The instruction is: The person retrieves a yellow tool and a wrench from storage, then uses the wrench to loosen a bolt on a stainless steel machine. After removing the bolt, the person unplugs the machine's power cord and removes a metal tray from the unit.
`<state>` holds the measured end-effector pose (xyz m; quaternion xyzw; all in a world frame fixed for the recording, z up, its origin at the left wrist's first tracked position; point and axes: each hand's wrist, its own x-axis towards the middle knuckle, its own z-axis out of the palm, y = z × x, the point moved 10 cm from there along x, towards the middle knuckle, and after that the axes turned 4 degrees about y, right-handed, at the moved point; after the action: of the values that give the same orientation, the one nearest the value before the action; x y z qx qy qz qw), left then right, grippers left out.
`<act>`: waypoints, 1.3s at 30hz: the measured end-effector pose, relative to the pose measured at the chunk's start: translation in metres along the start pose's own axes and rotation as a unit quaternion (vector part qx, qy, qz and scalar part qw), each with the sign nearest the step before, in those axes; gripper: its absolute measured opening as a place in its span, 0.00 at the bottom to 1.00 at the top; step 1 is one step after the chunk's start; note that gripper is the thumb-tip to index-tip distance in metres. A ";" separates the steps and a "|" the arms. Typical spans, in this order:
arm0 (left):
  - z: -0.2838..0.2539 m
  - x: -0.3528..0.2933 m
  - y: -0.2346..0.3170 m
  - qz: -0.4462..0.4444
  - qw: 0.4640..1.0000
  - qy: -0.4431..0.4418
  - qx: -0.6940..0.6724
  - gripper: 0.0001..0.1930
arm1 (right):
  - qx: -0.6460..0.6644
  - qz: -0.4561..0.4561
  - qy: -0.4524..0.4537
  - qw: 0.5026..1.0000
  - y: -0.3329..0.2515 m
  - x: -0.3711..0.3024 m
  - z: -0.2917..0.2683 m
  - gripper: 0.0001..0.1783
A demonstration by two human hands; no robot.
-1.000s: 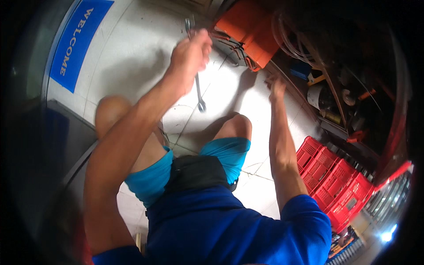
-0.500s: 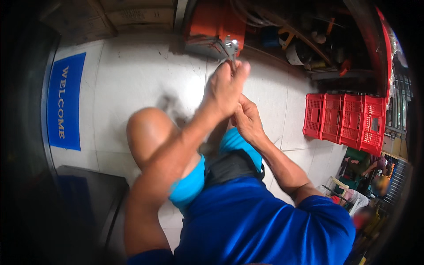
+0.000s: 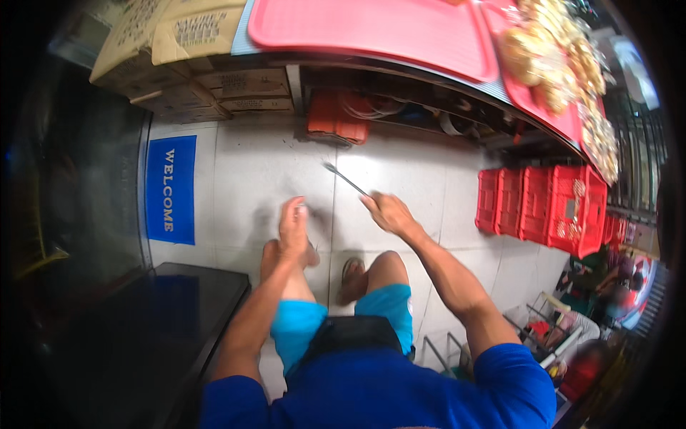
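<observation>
My right hand (image 3: 390,213) is closed around the near end of a slim, dark metal tool (image 3: 348,179). The tool slants forward and left over the floor, and its wider, paler head is blurred. My left hand (image 3: 293,227) is held apart from it, above my left knee. Its fingers point forward, loosely bent, with the thumb beside them; a pale spot shows at the fingertips, too small to name.
Ahead, an orange box (image 3: 337,118) sits under a shelf bearing a pink tray (image 3: 371,36) and bagged bread (image 3: 547,64). Red crates (image 3: 539,204) stand at right, cartons (image 3: 243,93) far left. A blue mat (image 3: 171,189) and a black box-like surface (image 3: 136,314) lie left. People are behind the crates.
My hands were together near the orange box on a shiny metal tool. They have drawn back and separated, the tool staying in my right hand. The view now takes in the shelf top.
</observation>
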<state>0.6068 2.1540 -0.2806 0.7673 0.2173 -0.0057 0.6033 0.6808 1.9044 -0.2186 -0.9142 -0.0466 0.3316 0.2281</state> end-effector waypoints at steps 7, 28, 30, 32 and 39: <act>-0.138 -0.079 0.078 -0.223 0.972 0.063 -0.026 0.29 | 0.132 0.194 0.151 0.960 0.168 -0.325 -0.030 0.32; -0.064 -0.096 -0.013 -0.076 0.885 -0.362 0.284 0.24 | 0.215 0.255 0.133 0.933 0.113 -0.171 -0.078 0.33; -0.055 -0.064 0.003 -0.171 0.857 -0.398 0.280 0.23 | 0.287 0.263 0.094 0.916 0.083 -0.177 -0.088 0.32; -0.039 -0.012 0.039 -0.219 0.834 -0.412 0.295 0.23 | 0.293 0.287 0.156 0.899 0.063 -0.198 -0.116 0.30; 0.109 0.081 0.140 -0.116 0.786 -0.502 0.341 0.22 | 0.401 0.399 0.485 0.667 0.050 -0.378 -0.132 0.22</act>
<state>0.7558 2.0542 -0.2029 0.7812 -0.0452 -0.5336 0.3209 0.4672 1.7196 0.0695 -0.6976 0.5772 -0.1126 0.4094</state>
